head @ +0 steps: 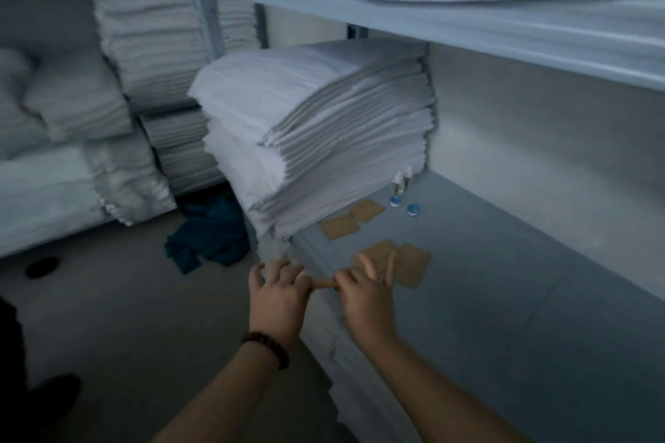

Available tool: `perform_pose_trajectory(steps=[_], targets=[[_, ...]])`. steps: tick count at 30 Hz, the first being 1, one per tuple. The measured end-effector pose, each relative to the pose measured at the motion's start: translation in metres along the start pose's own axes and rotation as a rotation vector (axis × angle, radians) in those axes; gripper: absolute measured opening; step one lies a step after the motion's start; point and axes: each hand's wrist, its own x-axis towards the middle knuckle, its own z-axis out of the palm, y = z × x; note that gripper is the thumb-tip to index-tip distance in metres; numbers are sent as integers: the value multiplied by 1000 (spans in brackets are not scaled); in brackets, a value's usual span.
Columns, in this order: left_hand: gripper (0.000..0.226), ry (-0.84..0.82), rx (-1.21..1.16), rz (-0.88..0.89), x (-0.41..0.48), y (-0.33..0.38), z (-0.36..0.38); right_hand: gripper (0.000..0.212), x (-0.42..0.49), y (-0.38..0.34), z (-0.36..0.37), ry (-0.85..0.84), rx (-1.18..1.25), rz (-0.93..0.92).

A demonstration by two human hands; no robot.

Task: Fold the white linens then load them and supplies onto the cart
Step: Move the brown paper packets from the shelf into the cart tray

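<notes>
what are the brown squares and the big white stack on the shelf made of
Brown squares: probably kraft paper or thin card, matte tan, lying flat. White stack: woven cloth, matte; soft rounded folds and many thin layered edges.

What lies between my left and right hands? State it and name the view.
A brown packet bridges the gap; the left hand and right hand each pinch one end. The head view shows it.

The left hand [279,293] and right hand [363,295] hide most of a thin tan strip [324,285] between them; small white bottles [402,179] beyond are blurred.
</notes>
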Motion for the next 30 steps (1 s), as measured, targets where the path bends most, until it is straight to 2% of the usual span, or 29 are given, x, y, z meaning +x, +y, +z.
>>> perform_pose_trajectory(steps=[9,14,18,22,30], targets=[[20,-5,183,-381,-56,-61,-85,26,18,-105,-1,-48,187,-306],[6,2,306,-568,-88,-105,-134,18,37,-182,-12,-73,283,-492],[26,-31,384,-772,-120,-154,-174,14,46,-259,-27,-99,346,-628],[25,26,478,-899,-151,-192,-224,2,51,-333,-38,-117,436,-747],[13,155,705,-1096,-211,-251,-317,5,50,-468,-76,57,717,-948]])
